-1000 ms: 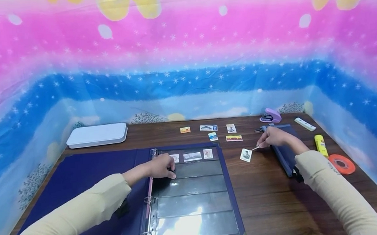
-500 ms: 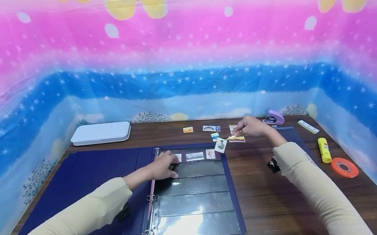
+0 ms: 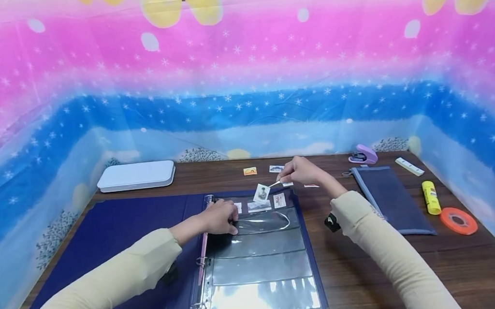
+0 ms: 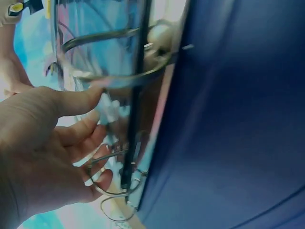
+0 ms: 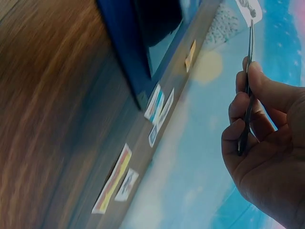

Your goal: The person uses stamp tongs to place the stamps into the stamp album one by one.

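My right hand (image 3: pixel 303 170) grips a pair of tweezers (image 5: pixel 248 107), whose tips hold a small white stamp (image 3: pixel 261 192) with a dark portrait. That stamp hangs tilted over the upper part of the clear-pocketed album page (image 3: pixel 261 267). My left hand (image 3: pixel 219 217) is at the page's ring side, thumb and forefinger pinching the edge of the second pocket strip, which bulges up. In the left wrist view its fingers lie beside the metal rings (image 4: pixel 114 78). Several stamps sit in the top row, including a grey one (image 3: pixel 259 206) and a reddish one (image 3: pixel 279 200).
Loose stamps, one of them orange (image 3: pixel 250 171), lie behind the dark blue binder (image 3: pixel 135 231). A white tin (image 3: pixel 136 176) stands back left. On the right are a zip pouch (image 3: pixel 397 201), purple stapler (image 3: pixel 363 154), glue stick (image 3: pixel 431 198) and orange tape roll (image 3: pixel 459 221).
My right hand has carried the tweezers and stamp leftward from the bare table to above the page. The second pocket strip now bulges beside my left hand, which has stayed about in place.
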The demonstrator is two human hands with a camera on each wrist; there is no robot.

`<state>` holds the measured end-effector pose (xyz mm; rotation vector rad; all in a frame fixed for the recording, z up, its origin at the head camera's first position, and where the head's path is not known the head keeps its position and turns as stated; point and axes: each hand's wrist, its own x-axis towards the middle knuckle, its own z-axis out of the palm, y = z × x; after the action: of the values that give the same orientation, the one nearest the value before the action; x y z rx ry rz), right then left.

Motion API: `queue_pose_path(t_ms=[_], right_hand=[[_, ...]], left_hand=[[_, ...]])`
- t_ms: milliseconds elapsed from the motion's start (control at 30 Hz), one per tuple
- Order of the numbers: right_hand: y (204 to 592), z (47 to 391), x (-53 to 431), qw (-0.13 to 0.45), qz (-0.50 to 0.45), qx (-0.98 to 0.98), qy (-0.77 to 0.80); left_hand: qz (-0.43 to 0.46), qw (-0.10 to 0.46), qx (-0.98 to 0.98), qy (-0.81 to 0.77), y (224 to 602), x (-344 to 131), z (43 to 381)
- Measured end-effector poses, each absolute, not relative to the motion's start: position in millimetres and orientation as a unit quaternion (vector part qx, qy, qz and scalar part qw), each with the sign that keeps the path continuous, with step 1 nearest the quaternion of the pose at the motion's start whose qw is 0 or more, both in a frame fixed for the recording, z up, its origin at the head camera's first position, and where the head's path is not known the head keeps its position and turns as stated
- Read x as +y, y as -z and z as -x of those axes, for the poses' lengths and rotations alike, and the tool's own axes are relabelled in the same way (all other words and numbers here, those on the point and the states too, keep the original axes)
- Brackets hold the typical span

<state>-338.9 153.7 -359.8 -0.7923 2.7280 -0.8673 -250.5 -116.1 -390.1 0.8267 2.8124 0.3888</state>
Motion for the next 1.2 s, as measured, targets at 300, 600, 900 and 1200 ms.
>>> queue_pose_path(t_ms=[300, 600, 900, 1200], right_hand=[[364, 339, 136, 0.076, 0.276, 0.913, 0.29], [372, 336, 120, 0.078, 0.261, 0.917, 0.291], [385, 330, 105, 0.091, 0.29, 0.91, 0.282], [396, 325, 87, 0.113, 0.265, 0.908, 0.303]], left_hand=[[-0.263, 0.129, 0.953, -0.082, 383, -112, 261], [-0.294, 0.113, 0.943, -0.104, 379, -124, 264], [-0.331, 0.082, 0.917, -0.208, 381, -135, 268], [-0.353, 0.005, 0.908, -0.227, 392, -132, 267]])
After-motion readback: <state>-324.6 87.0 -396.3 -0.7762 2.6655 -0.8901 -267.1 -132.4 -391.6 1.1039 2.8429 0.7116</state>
